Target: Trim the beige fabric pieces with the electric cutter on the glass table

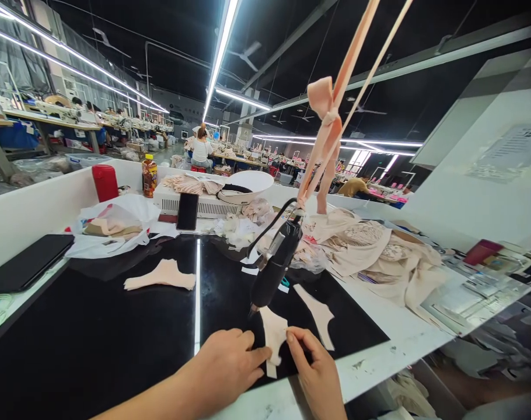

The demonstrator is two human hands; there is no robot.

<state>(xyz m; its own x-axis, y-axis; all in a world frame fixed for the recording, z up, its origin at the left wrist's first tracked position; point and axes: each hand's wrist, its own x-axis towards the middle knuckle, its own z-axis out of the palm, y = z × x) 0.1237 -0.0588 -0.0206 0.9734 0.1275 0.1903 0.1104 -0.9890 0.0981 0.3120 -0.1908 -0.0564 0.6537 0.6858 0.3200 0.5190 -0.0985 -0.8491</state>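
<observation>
A small beige cut fabric piece [275, 333] lies near the front edge of a glossy black board. My left hand [228, 364] has its fingers curled, and a fingertip presses the piece's lower left edge. At the upper right edge of that piece, my right hand [317, 370] pinches the cloth between thumb and forefinger. Just above hangs a black handheld tool [276, 262] with a narrow tip, tied to peach fabric strips [329, 125]; its tip is close to the piece's top. Similar pieces lie apart: a beige one [318, 315] to the right and a stacked-looking one [160, 275] to the left.
Heaped beige fabric [374, 251] covers the right side. Behind the black board [116, 332] are a plastic bag [112, 224], a phone [187, 211], a white ventilated box [169, 201], a bottle [149, 175] and a red container [104, 182]. A dark flat case [27, 262] lies left. People sit farther back.
</observation>
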